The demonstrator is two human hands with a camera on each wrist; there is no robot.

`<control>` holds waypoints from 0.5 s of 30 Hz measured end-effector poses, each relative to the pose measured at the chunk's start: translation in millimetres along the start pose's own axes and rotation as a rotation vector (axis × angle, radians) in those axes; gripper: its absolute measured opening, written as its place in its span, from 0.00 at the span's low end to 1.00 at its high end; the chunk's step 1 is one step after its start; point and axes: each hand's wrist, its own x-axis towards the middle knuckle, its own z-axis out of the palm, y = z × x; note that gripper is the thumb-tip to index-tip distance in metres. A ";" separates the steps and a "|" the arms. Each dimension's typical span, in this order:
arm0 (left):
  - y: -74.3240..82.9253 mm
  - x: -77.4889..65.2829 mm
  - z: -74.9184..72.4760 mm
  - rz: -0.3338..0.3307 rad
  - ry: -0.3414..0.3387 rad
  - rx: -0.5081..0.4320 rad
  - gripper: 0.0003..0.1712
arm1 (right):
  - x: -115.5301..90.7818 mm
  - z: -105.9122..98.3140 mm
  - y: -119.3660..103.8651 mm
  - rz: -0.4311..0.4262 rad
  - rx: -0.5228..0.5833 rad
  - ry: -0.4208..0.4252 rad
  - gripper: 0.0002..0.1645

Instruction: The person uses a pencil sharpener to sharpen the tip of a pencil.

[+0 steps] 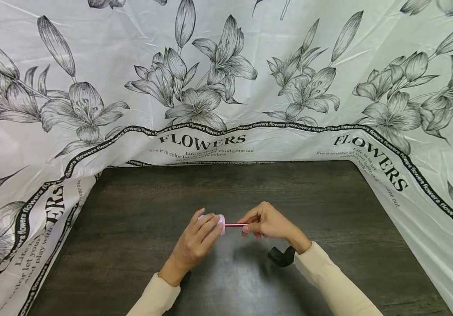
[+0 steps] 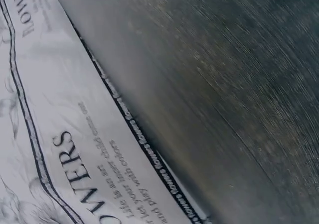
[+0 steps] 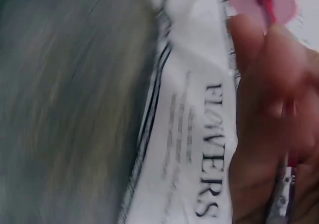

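In the head view my left hand (image 1: 197, 242) grips a small pink, rounded pencil sharpener (image 1: 222, 224), its fingers covering most of it. My right hand (image 1: 272, 224) pinches a thin red pencil (image 1: 234, 225) between thumb and fingers. One end of the pencil is in the hole of the sharpener's flat pink face (image 3: 243, 3), as the right wrist view shows. A silvery, dotted section (image 3: 281, 196) of the pencil shows below the right palm. Both hands are above the dark table. The left wrist view shows neither hand nor sharpener.
The dark wood-grain table (image 1: 151, 197) lies under both hands. White cloth (image 1: 289, 145) with flower prints and lettering hangs along its back and sides. A black strap-like piece (image 1: 280, 256) is by the right wrist.
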 end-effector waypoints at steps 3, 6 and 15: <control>-0.7 -1.6 -2.5 -0.110 -0.060 -0.074 0.13 | -1.3 5.3 2.7 -0.158 -0.197 0.095 0.11; -0.8 -2.9 -8.6 -0.321 -0.174 -0.220 0.20 | -1.5 12.9 7.6 -0.455 -0.547 0.276 0.15; -8.2 15.3 -25.8 -1.213 -0.659 -0.709 0.27 | 1.5 22.5 22.9 -0.947 -1.102 0.637 0.14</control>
